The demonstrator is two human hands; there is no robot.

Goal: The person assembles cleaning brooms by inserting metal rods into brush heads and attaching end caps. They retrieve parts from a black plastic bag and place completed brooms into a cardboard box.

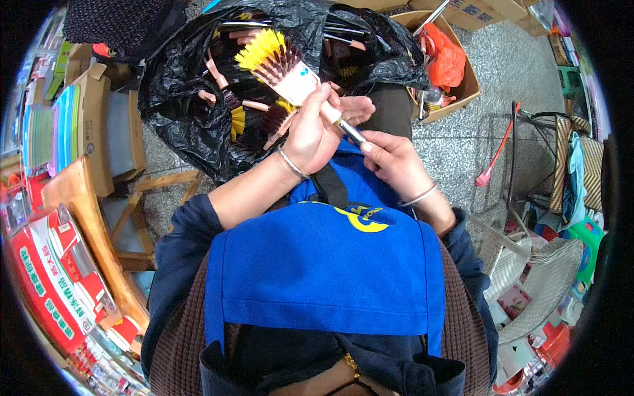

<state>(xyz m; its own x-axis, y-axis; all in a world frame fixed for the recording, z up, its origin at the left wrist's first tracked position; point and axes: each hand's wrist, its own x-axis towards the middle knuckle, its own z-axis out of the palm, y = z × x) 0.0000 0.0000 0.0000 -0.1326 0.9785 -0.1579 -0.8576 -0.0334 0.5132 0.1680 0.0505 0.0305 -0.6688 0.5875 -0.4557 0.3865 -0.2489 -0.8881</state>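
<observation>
A cleaning brush with a pale pink head and yellow and dark brown bristles slants up to the left between my hands. My left hand holds it at the neck, thumb along the near side, some fingertips stretched out to the right behind it. Its shiny metal handle runs down into my right hand, whose thumb presses on the lower end. The handle's tip is hidden in that hand. Beyond my left hand, a black plastic bag lies spread open with several similar brush heads and metal rods inside.
A cardboard box with a red plastic bag stands at the far right. A red-handled stick is on the right. At left are a wooden stool frame and stacked cartons. A blue apron covers my lap.
</observation>
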